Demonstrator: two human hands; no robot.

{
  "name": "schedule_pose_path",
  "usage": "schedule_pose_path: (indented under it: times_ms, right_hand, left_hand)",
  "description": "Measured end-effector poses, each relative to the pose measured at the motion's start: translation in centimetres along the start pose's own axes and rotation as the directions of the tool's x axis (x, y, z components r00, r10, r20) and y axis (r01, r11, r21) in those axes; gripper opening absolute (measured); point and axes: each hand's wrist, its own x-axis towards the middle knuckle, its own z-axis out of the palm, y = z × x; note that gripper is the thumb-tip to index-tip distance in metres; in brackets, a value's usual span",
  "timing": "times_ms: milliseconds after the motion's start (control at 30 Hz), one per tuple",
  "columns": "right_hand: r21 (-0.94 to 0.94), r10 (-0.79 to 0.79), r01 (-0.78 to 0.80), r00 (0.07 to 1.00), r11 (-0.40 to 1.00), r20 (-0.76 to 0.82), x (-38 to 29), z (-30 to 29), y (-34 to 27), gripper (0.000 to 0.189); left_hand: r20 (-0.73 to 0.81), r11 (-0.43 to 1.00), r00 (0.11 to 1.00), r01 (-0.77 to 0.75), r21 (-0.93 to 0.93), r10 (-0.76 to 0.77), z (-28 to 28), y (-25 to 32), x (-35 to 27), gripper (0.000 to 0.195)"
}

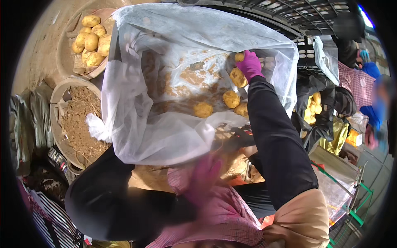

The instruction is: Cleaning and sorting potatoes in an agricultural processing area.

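Note:
My right hand (250,65), in a magenta glove, has its fingers around a potato (239,57) at the right back of a crate lined with thin white sheeting (133,145). Just below that hand lies a larger potato (238,77). Another potato (231,99) and one partly behind my sleeve rest nearer to me, with a potato (203,109) farther left. Loose soil marks the liner's bottom. My left hand (206,173), also in a magenta glove, is blurred in front of my checked apron, below the crate's near edge; no object shows in it.
A basin (65,46) with several potatoes stands at the upper left, above a tub of soil and dry roots (82,124). Black plastic crates (279,12) are stacked behind. At right are a dark bag of potatoes (313,108), a green metal frame (356,217) and other people.

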Motion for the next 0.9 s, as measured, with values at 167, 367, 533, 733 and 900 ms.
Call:
schedule_pose_path:
  times_ms: [167,367,533,733,900]
  right_hand:
    - [0.91,-0.143,-0.342,0.914,0.234,0.38,-11.1,-9.1,-0.2,0.055]
    - [0.883,-0.349,-0.434,0.867,-0.177,0.356,-30.6,-17.2,-2.7,0.055]
    - [0.931,-0.079,-0.136,0.982,0.338,0.172,-40.9,-14.6,-5.7,0.051]
    - [0.906,-0.168,0.142,0.983,0.398,-0.081,-43.9,-13.1,-6.3,0.05]
    - [0.811,-0.144,-0.334,0.942,-0.48,0.303,-44.0,-15.6,-7.2,0.052]
  left_hand:
    - [0.184,0.959,0.974,-0.169,0.229,0.128,0.1,0.3,0.4,0.05]
    - [0.042,0.931,0.942,-0.321,-0.175,0.333,1.3,2.5,-1.6,0.057]
    - [0.139,0.781,0.822,-0.568,0.258,0.552,1.2,2.7,-3.1,0.063]
    - [0.232,0.27,0.738,-0.492,0.828,0.633,-1.7,2.7,-3.2,0.023]
    - [0.094,0.846,0.901,-0.431,0.315,0.424,-1.8,2.9,-3.6,0.027]
